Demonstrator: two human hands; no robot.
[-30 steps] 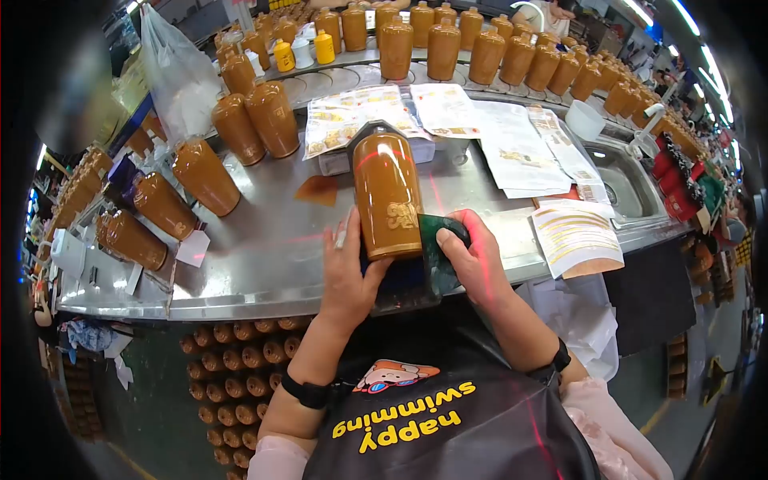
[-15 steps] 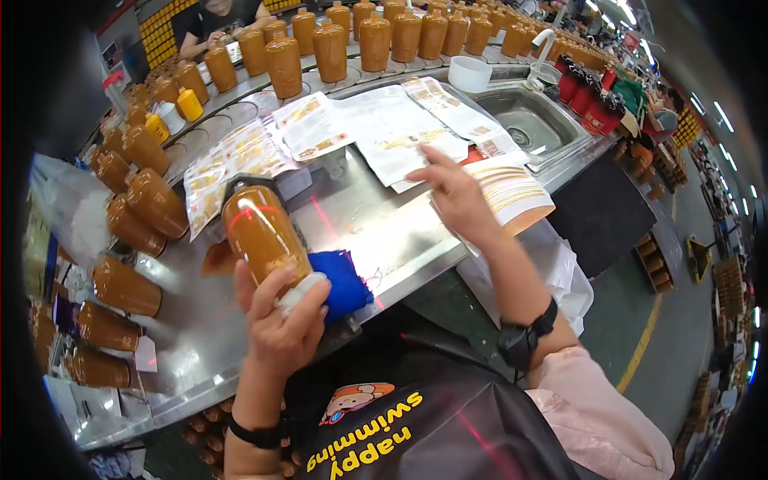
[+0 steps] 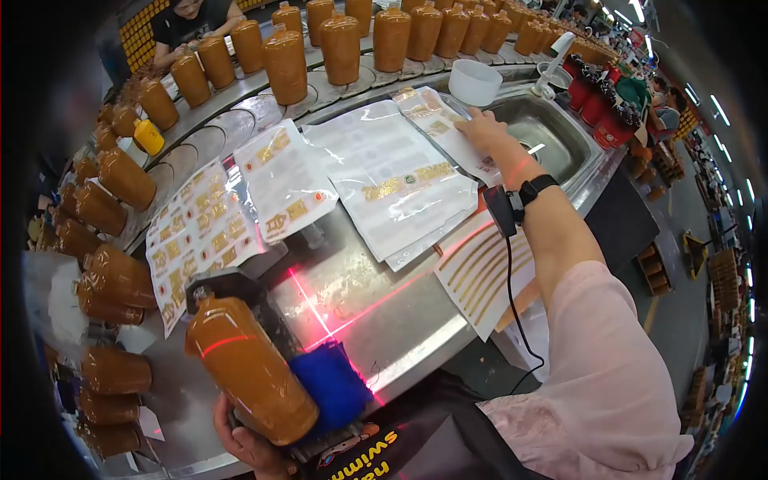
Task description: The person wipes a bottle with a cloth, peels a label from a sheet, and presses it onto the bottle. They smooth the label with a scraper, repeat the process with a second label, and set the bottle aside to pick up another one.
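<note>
A glossy brown bottle (image 3: 252,368) lies tilted, its neck at a dark holder (image 3: 232,282). My left hand (image 3: 248,444) is closed around the lower side of its base; some fingers are hidden behind the bottle. A blue cloth (image 3: 332,388) is bunched beside the bottle. At the upper right, my right hand (image 3: 484,132) reaches over a narrow decal sheet (image 3: 440,120) by the sink, fingers apart and touching or just above it. Larger sheets with gold decals lie alongside: a wide one (image 3: 384,152), a smaller one (image 3: 280,176) and a multi-print one (image 3: 192,232).
A metal sink (image 3: 552,132) with a white tap (image 3: 560,48) and a white bowl (image 3: 474,80) stand at the right. Several brown bottles line the conveyor (image 3: 240,120). A striped sheet (image 3: 488,272) hangs over the bench edge. Another person (image 3: 192,28) sits across.
My right hand has moved right and away from me to the narrow sheet. My left hand has dropped to the bottle's base; the white piece it held is out of sight. My view has shifted.
</note>
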